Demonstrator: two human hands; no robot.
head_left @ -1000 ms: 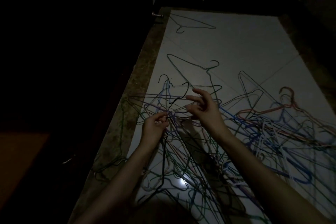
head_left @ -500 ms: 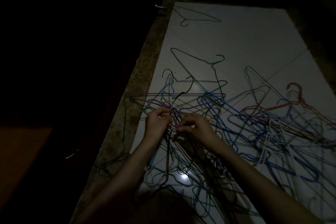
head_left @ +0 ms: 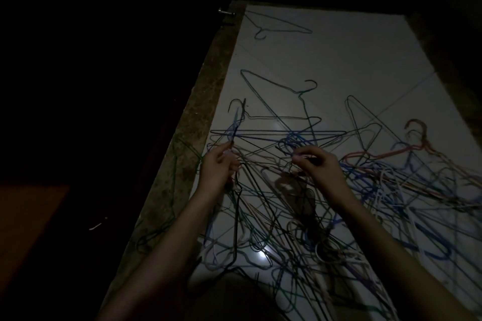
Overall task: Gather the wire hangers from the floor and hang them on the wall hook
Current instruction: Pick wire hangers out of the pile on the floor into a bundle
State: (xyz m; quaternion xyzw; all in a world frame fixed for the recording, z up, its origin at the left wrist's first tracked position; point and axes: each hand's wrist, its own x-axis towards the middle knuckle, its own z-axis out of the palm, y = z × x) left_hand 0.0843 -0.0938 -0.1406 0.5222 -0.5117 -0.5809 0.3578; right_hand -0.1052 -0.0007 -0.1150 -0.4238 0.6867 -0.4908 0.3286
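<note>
While the left hand [head_left: 217,168] pinches gathered hooks, the right hand [head_left: 317,164] pinching a blue hanger [head_left: 294,138] should lift slowly, avoiding snags.

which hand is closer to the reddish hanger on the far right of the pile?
Right. The right hand sits just left of the reddish hanger, pinching a blue wire. The left hand is farther away, by the floor's left border.

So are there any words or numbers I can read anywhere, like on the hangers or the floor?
No text: nothing readable shows in this dark view.
The wire hangers are bare coloured wire with no tags or labels to be seen.
The white floor tiles carry no marks or writing.
The left hand and the right hand pinch only wire, nothing printed.
</note>
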